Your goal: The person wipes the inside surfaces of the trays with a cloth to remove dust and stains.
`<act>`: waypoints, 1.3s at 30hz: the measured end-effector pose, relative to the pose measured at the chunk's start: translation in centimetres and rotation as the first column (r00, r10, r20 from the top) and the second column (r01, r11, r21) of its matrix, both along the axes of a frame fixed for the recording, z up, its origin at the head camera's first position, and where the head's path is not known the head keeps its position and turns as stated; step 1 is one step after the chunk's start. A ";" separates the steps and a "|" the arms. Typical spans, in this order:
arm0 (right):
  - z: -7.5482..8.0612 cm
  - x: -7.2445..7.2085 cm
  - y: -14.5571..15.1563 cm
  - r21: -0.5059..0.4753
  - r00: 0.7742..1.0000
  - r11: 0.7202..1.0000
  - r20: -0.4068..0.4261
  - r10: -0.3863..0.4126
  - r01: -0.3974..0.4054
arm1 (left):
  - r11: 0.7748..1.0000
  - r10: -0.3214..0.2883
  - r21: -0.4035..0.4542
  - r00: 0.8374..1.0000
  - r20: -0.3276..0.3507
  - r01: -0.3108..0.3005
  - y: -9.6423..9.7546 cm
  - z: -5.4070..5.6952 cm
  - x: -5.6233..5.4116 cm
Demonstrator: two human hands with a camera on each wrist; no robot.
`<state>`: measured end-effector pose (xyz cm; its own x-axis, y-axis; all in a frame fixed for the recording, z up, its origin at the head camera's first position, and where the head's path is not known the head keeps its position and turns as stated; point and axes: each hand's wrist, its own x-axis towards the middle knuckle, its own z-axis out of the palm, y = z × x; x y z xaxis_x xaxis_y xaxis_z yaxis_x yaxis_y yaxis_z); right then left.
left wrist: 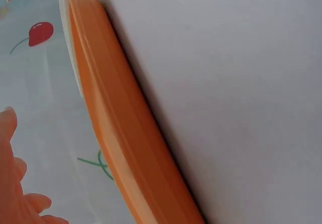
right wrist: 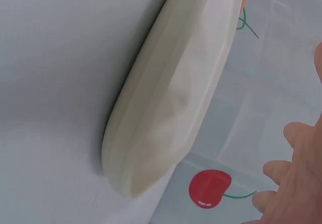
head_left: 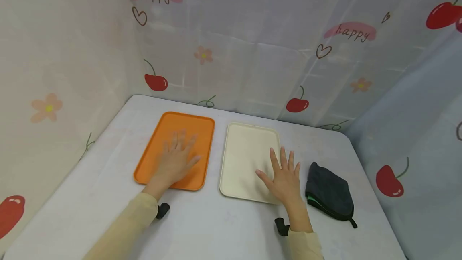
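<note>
An orange tray (head_left: 151, 163) lies flat on the left half of the white table. My left hand (head_left: 177, 161), fingers spread and slightly blurred, hovers over it with nothing held. Beside it lies a cream tray (head_left: 240, 159). Over that tray's right edge my right hand (head_left: 285, 179) is spread palm down, also holding nothing. In the left wrist view the left hand's fingers (left wrist: 12, 183) appear above and apart from the orange rim. The right wrist view likewise shows the right hand (right wrist: 299, 178) raised off the cream tray.
A dark grey zippered pouch (head_left: 330, 191) with a green lining edge and a small strap lies right of the right hand. Cherry-printed curtains (head_left: 234, 67) enclose the white table (head_left: 202, 228) at the back and sides. Each wrist carries a small black camera mount (head_left: 163, 210).
</note>
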<state>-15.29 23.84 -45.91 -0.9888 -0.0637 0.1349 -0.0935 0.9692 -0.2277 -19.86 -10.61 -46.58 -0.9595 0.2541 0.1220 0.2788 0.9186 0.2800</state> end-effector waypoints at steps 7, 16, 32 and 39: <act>0.6 0.7 2.2 -0.010 0.999 1.000 -0.026 -0.027 0.027 | 0.981 -0.047 0.190 0.999 -0.004 0.047 5.4 0.6 -0.6; 2.1 1.5 6.0 -0.053 0.996 0.996 -0.050 -0.078 0.075 | 0.716 -0.100 0.688 0.959 0.266 -0.116 10.8 0.2 -1.4; 2.7 2.3 13.7 -0.209 0.990 0.967 0.024 -0.141 0.143 | 0.606 0.105 0.744 0.956 0.274 -0.280 13.2 -3.7 -3.0; 1.3 1.9 15.8 -0.217 0.978 0.959 0.142 -0.155 0.184 | 0.682 0.183 0.693 0.972 0.149 -0.234 13.6 -4.9 -2.8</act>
<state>-13.38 39.64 -44.65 -0.9922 0.1248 0.0040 0.1101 0.8893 -0.4439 -22.67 3.03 -51.50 -0.9889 -0.0885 0.1195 0.0629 0.4794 0.8753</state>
